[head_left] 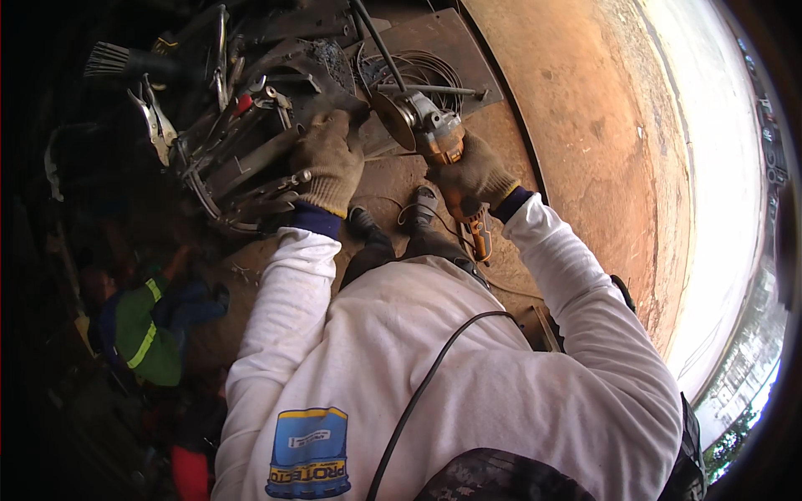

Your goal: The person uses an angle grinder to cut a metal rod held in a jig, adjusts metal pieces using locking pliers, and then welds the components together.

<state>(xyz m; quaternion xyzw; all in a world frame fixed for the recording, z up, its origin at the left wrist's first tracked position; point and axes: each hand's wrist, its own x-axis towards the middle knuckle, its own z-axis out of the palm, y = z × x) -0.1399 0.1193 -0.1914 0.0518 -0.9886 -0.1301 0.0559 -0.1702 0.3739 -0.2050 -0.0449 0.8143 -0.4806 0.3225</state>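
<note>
My right hand (478, 171), in a tan knit glove, grips an orange and grey angle grinder (445, 138) around its body. The grinder's round disc (394, 121) faces left, toward my other hand; whether it spins I cannot tell. My gloved left hand (328, 163) is closed at the bench edge, beside a dark metal piece (341, 102); what lies in its fingers is hidden. A coil of wire (434, 71) and a metal rod (430, 88) lie just beyond the grinder.
Locking pliers (154, 118), a wire brush (107, 60) and several clamps and tools crowd the left side. A cord (451, 227) runs near my feet. At lower left another person in a green vest (146, 334) is low down. Brown ground (593, 142) spreads right.
</note>
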